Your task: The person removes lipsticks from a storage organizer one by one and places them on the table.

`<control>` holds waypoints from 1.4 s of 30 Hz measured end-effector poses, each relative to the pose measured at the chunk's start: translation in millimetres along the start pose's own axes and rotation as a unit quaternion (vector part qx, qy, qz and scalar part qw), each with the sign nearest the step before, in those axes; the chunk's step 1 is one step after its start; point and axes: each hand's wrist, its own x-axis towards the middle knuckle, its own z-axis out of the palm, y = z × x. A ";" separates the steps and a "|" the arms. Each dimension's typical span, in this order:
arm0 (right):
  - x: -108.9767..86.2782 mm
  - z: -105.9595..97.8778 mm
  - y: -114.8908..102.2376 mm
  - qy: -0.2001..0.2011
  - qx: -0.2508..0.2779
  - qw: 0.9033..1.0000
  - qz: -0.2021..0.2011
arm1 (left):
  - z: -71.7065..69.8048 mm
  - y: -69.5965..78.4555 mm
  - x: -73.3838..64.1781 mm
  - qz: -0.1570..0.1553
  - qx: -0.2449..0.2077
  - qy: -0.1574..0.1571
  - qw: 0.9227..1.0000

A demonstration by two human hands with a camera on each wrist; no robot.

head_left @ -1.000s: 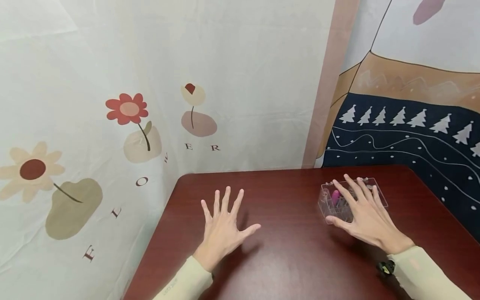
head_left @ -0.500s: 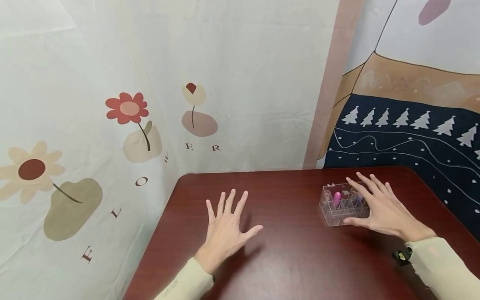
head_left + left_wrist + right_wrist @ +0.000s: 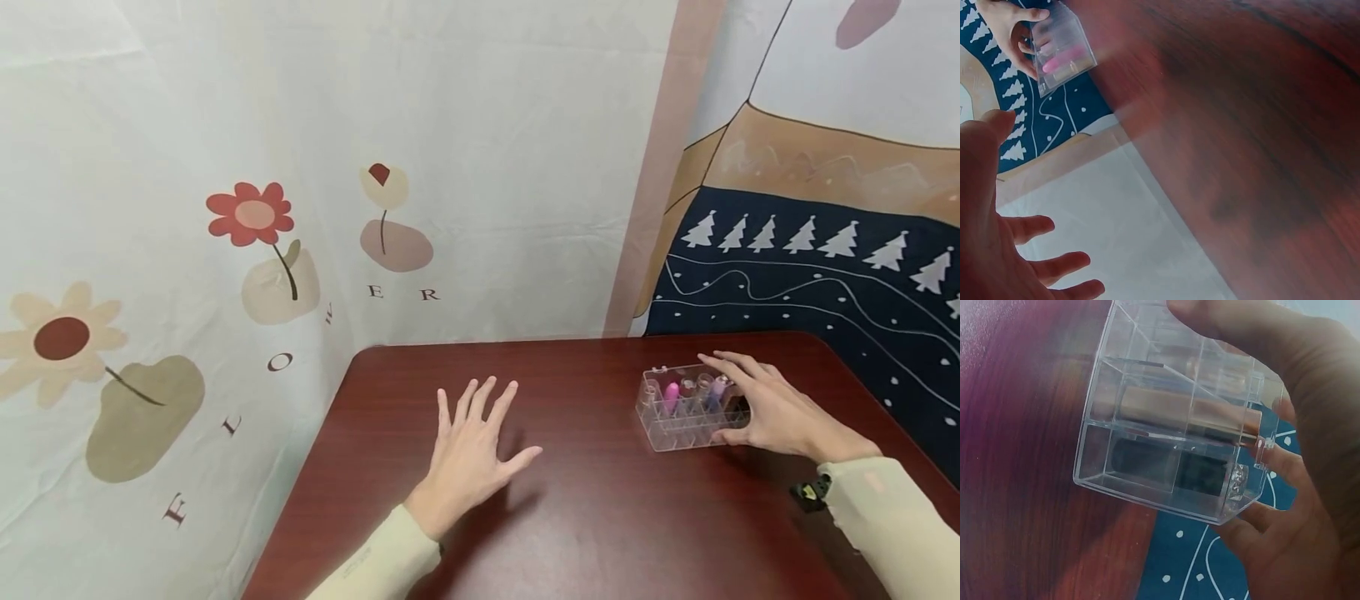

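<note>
A clear plastic lipstick organizer (image 3: 678, 435) stands on the table at the far right in the head view. A bright pink tube (image 3: 671, 397) and a purplish tube (image 3: 716, 392) stick up from its back row. My right hand (image 3: 791, 417) grips the organizer's right end, thumb at the front and fingers behind. Through its clear wall the right wrist view shows a gold-toned tube (image 3: 1179, 412) and a dark tube (image 3: 1147, 464) in separate slots. Palm down with fingers spread, my left hand (image 3: 468, 458) hovers above the table and touches nothing.
The dark red wooden table (image 3: 570, 500) ends at a pale flower-print cloth (image 3: 517, 208) behind and on the left. A navy cloth (image 3: 810, 283) with white trees hangs at the back right, close behind the organizer.
My right hand has moved from above the organizer to its right end and closed around it, uncovering more tubes. My left hand has drifted slightly right, fingers still spread.
</note>
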 end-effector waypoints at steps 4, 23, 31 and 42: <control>0.6 -0.3 2.7 0.004 0.006 1.000 0.001 | 3.1 6.4 7.4 0.013 -0.010 -0.001 1.000; 4.2 3.9 -8.6 0.007 0.000 1.000 0.004 | 18.5 35.0 31.4 0.056 -0.015 -0.014 0.998; 2.3 8.7 -19.8 0.008 0.006 1.000 0.010 | 23.4 41.0 35.0 0.063 -0.025 -0.020 0.998; 6.0 13.3 -36.4 0.016 0.006 1.000 -0.003 | 29.0 46.2 36.7 0.069 -0.040 -0.014 0.997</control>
